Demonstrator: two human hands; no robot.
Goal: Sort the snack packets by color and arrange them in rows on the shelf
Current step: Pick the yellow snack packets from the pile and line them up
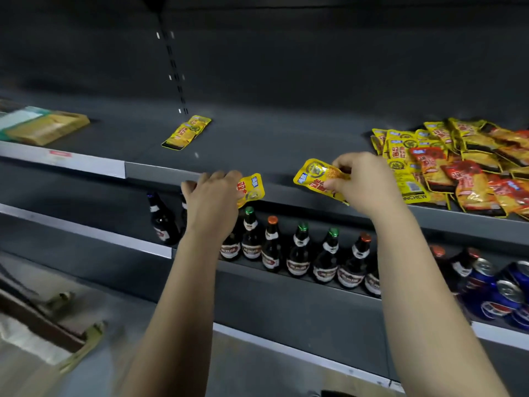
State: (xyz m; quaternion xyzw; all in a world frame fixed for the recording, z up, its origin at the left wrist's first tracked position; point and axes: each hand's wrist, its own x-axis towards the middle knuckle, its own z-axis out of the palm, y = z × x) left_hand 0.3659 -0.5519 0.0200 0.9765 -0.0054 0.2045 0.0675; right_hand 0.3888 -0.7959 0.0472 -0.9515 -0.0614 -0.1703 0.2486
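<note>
My left hand grips a yellow snack packet at the front edge of the dark grey shelf. My right hand pinches another yellow packet just left of a mixed pile of yellow and red packets at the shelf's right end. A short row of yellow packets lies flat further back on the shelf, near the upright slotted rail.
Yellow and green boxes lie on the shelf's far left. The shelf below holds a row of brown bottles and blue cans at the right. Floor and a wooden pallet show at the lower left.
</note>
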